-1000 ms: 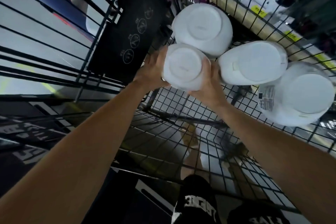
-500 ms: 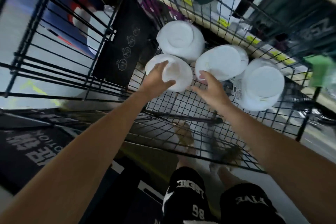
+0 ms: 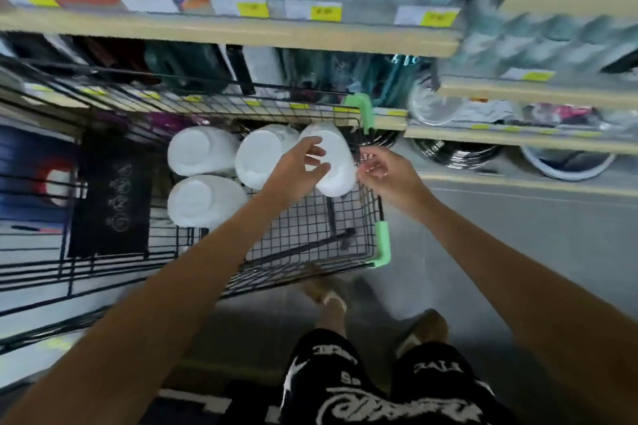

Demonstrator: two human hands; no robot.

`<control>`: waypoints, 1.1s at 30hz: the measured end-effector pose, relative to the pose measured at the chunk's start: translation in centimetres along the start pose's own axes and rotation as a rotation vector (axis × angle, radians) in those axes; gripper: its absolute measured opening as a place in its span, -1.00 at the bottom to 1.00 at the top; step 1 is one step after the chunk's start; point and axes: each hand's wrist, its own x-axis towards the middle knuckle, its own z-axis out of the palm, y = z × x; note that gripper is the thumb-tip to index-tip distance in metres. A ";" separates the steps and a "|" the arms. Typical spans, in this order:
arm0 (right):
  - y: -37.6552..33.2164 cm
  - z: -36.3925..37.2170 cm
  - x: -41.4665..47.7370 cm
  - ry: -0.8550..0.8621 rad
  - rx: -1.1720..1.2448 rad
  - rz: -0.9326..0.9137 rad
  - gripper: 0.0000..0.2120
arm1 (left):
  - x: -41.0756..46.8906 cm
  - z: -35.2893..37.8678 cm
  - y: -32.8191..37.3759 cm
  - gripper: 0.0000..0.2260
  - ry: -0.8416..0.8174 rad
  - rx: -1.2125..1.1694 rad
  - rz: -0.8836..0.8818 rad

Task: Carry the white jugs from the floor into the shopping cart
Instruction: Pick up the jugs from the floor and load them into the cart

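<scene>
**Four jugs in the cart, both hands loose at its right wall**

The shopping cart (image 3: 310,235) has bare black wire floor from its centre toward 5 o'clock. At 3 o'clock its right wall ends in two green corner guards (image 3: 383,245). Past that wall, grey floor (image 3: 518,235) lies open up to the shelves (image 3: 241,34) at 12 o'clock. One black panel (image 3: 114,193) with white icons closes the 9 o'clock side.

Four white jugs crowd the far half of the basket. The far-left jug (image 3: 198,152) is at 11 o'clock and the near-left jug (image 3: 203,200) at 9. The middle jug (image 3: 259,159) is at 12 and the right jug (image 3: 336,169) at 1, hard against the right wall. Each is plain, smooth white plastic, turning a flat oval end toward the camera.

The left hand (image 3: 297,166) is spread over the right jug with relaxed fingers, gripping nothing; blur hides whether it touches. The right hand (image 3: 386,172) hangs at the jug's 3 o'clock, above the wall, its fingers loosely curled and empty.
</scene>
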 end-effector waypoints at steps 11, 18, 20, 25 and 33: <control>14.6 -23.3 -14.4 0.349 0.151 0.087 -0.69 | 0.4 25.4 19.2 -0.54 -0.235 0.144 0.136; 24.1 -37.1 -25.0 0.599 0.269 0.192 -0.76 | 0.0 43.3 30.8 -0.55 -0.353 0.241 0.198; 26.7 -40.2 -27.6 0.665 0.307 0.232 -0.77 | -0.5 47.4 33.7 -0.53 -0.418 0.267 0.231; 32.6 -46.6 -32.9 0.789 0.379 0.316 -0.71 | -1.5 56.5 39.1 -0.56 -0.535 0.302 0.323; 42.9 -57.5 -38.3 0.913 0.426 0.446 -0.70 | 1.3 72.1 47.2 -0.55 -0.711 0.347 0.428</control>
